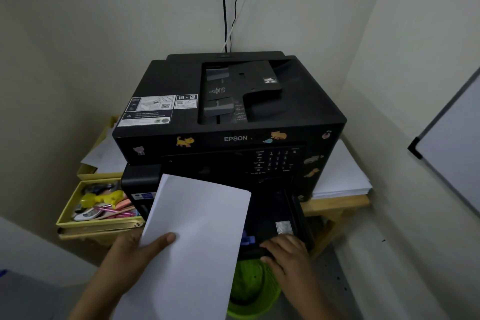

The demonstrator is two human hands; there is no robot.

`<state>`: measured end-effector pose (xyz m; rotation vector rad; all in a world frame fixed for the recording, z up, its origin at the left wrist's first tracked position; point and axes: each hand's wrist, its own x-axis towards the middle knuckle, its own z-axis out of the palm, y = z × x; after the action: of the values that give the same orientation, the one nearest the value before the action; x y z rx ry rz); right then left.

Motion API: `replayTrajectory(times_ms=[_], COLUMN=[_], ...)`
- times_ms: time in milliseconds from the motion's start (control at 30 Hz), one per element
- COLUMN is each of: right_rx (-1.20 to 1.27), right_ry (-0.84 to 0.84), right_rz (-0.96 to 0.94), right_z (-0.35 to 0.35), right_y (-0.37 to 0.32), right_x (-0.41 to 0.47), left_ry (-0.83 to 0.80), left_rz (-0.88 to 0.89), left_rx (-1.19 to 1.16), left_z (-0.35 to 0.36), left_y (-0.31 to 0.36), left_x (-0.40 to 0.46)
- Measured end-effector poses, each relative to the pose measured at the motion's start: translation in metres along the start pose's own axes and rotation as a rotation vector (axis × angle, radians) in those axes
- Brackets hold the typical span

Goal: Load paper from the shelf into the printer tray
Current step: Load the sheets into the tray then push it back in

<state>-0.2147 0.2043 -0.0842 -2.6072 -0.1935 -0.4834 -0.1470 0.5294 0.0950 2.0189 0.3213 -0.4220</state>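
Observation:
A black Epson printer (228, 112) with animal stickers stands on a wooden table in the corner. Its paper tray (288, 215) is pulled out at the front, dark inside, with a blue guide (246, 240) showing. My left hand (140, 252) holds a white stack of paper (192, 236) by its left edge, thumb on top, tilted over the tray's left part. My right hand (288, 252) grips the tray's front edge with curled fingers.
A yellow box (65, 215) of pens and small items sits left of the printer, with loose sheets behind it. More white paper (340, 176) lies on the table at the right. A green basket (254, 286) stands on the floor below the tray. A whiteboard (452, 148) leans on the right wall.

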Motion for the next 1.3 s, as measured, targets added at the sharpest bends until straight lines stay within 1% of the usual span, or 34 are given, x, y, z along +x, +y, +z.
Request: replayTrajectory(times_ms=[133, 300, 367, 433, 500, 533, 600, 700, 733, 833, 933, 1000, 1033, 1100, 1133, 1200, 1300], right_rx=[0.013, 0.008, 0.004, 0.074, 0.167, 0.237, 0.435, 0.838, 0.909, 0.957, 1.065, 1.08, 1.087, 1.019, 1.009, 1.0, 0.975], right_ry=[0.025, 0.01, 0.01, -0.002, -0.006, -0.022, -0.076, -0.123, -0.151, -0.19, -0.242, -0.301, -0.303, -0.311, -0.32, -0.326, -0.362], right_rz=[-0.023, -0.044, -0.017, 0.046, 0.148, 0.233, 0.453, 0.85, 0.921, 1.013, 1.063, 1.01, 0.987, 0.938, 0.944, 1.003, 1.029], right_z=[0.0, -0.005, -0.008, -0.015, -0.024, -0.032, -0.051, -0.073, -0.076, -0.082, -0.083, -0.076, -0.071, -0.062, -0.06, -0.062, -0.06], right_y=[0.001, 0.001, -0.001, -0.007, -0.017, -0.025, -0.049, -0.074, -0.075, -0.075, -0.08, -0.079, -0.078, -0.076, -0.074, -0.07, -0.058], right_x=[-0.016, -0.025, -0.024, -0.023, -0.02, -0.017, -0.006, 0.01, 0.012, 0.024, 0.033, 0.033, 0.03, 0.029, 0.028, 0.028, 0.026], left_ry=[-0.023, -0.061, -0.065, -0.064, -0.08, -0.095, -0.134, -0.188, -0.195, -0.203, -0.199, -0.185, -0.169, -0.127, -0.12, -0.153, -0.193], left_rz=[-0.016, -0.031, -0.048, -0.086, -0.138, -0.16, -0.202, -0.267, -0.283, -0.315, -0.322, -0.32, -0.316, -0.306, -0.305, -0.328, -0.327], left_rx=[-0.051, -0.132, -0.195, -0.247, -0.307, -0.336, -0.381, -0.446, -0.46, -0.498, -0.518, -0.527, -0.522, -0.501, -0.494, -0.498, -0.492], left_z=[0.007, 0.013, 0.015, 0.018, 0.021, 0.024, 0.03, 0.043, 0.047, 0.057, 0.064, 0.07, 0.074, 0.08, 0.081, 0.083, 0.083], left_y=[0.0, -0.001, -0.002, -0.006, -0.011, -0.013, -0.016, -0.017, -0.018, -0.021, -0.024, -0.022, -0.022, -0.023, -0.023, -0.023, -0.022], left_x=[-0.002, -0.003, -0.005, -0.003, 0.0, 0.0, 0.001, -0.002, -0.002, 0.0, 0.001, 0.001, 0.001, 0.003, 0.004, 0.006, 0.01])
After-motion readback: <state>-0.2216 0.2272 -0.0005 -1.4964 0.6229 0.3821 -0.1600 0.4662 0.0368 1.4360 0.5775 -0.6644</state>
